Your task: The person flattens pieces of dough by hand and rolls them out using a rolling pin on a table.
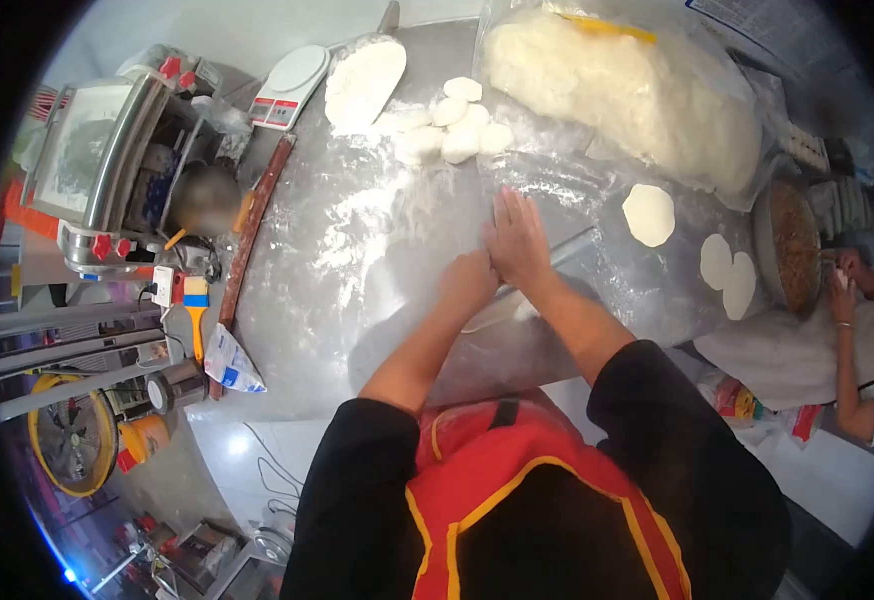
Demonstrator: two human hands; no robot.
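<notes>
Reference landmark: the bagged dough mass (622, 95) on the far side of the metal worktop (307, 300).

Both hands meet on the near-left side of the bagged dough mass, well apart from it. The right hand (519, 238) points forward, its fingers straight and close together; the surface under its palm is hidden. The left hand (469, 280) is curled against the right hand near the wrist; whether it holds anything cannot be told. A narrow grey strip (573, 243) shows beside the right wrist, and its nature is unclear.

The cluster of dough rounds (462, 125) lies left of the bagged dough mass, beyond the fingertips and apart from both hands. The single dough round (649, 215) lies on the near side of the bagged dough mass, to the right of the right hand. A pair of dough rounds (727, 275) lies nearer the worktop's right edge.

The flour scoop (365, 82) and the white scale (292, 85) sit farther left of the bagged dough mass.
</notes>
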